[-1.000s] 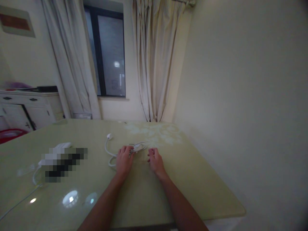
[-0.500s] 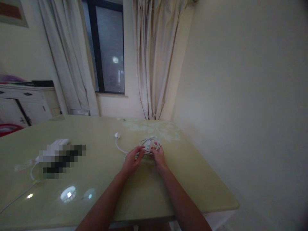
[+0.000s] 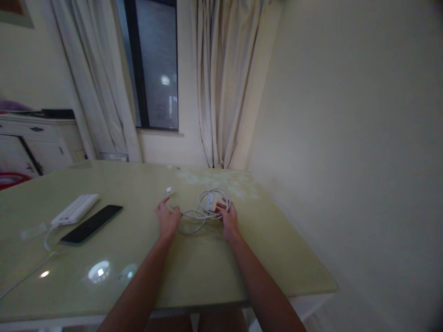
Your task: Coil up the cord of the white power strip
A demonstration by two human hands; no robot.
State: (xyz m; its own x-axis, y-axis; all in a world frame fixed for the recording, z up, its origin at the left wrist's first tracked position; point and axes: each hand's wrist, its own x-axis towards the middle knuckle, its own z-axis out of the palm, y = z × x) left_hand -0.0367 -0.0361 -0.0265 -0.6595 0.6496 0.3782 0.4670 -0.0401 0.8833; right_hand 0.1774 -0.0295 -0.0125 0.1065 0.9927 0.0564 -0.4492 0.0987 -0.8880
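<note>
A white charger cable [image 3: 204,210] lies in loose loops on the pale green table [image 3: 214,272], with a small white adapter block [image 3: 210,201] among the loops. My right hand [image 3: 227,216] is closed on the coiled part beside the block. My left hand [image 3: 167,216] pinches the free end of the cable, and its white plug [image 3: 169,190] sticks up just above my fingers.
At the left of the table lie a white power strip [image 3: 76,208] with its cord and a black phone [image 3: 92,224]. A wall runs along the table's right side. Curtains, a dark window and a white cabinet [image 3: 38,143] stand beyond the far edge.
Both hands have closed on the cable. The right hand drew the coil rightward and the left hand slid left along the cord to the plug end. The camera tilted down slightly.
</note>
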